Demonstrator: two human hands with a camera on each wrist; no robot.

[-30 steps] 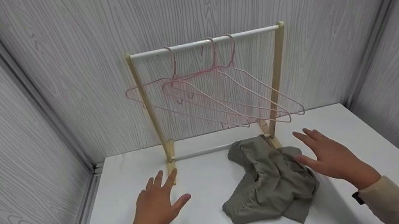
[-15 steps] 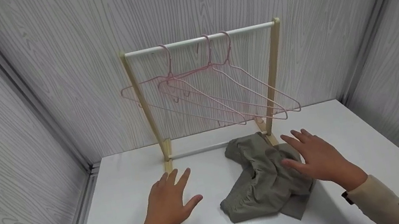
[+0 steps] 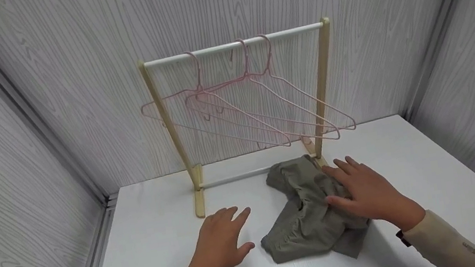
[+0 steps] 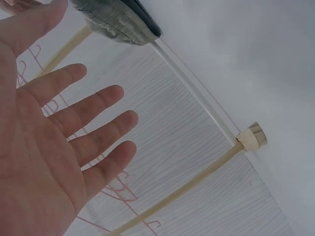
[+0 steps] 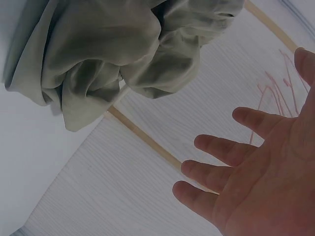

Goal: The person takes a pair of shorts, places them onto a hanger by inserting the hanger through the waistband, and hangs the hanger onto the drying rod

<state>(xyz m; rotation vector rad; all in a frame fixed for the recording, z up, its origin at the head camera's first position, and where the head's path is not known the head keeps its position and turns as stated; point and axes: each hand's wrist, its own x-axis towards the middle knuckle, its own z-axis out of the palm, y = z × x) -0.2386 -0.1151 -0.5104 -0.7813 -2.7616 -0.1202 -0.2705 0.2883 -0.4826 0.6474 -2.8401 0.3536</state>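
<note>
Left hand: the left hand (image 3: 219,247) hovers flat over the white surface (image 3: 154,240), fingers spread and straight, holding nothing; the wrist view shows the open palm (image 4: 44,147).
Rack foot: beyond and to the left of that hand's fingertips stands the left foot of the small wooden clothes rack (image 3: 198,196).
Hangers: three pink wire hangers (image 3: 258,111) hang from the rack's white top rail (image 3: 234,45), well above both hands.
Garment: a crumpled olive-green garment (image 3: 307,222) lies between the two hands, just to the right of the left hand's thumb, its far end at the rack's right foot.
Right hand: the right hand (image 3: 364,192) is open, fingers straight, over the garment's right side; whether it presses the cloth or hovers just above I cannot tell. The wrist view shows spread fingers (image 5: 231,147) with the cloth (image 5: 118,54) beyond them.
Handling: the cloth looks light, soft and limp, likely to sag and unfold when lifted. A pinch on the gathered hem (image 3: 282,244) nearest the left hand looks like the firmest hold.
</note>
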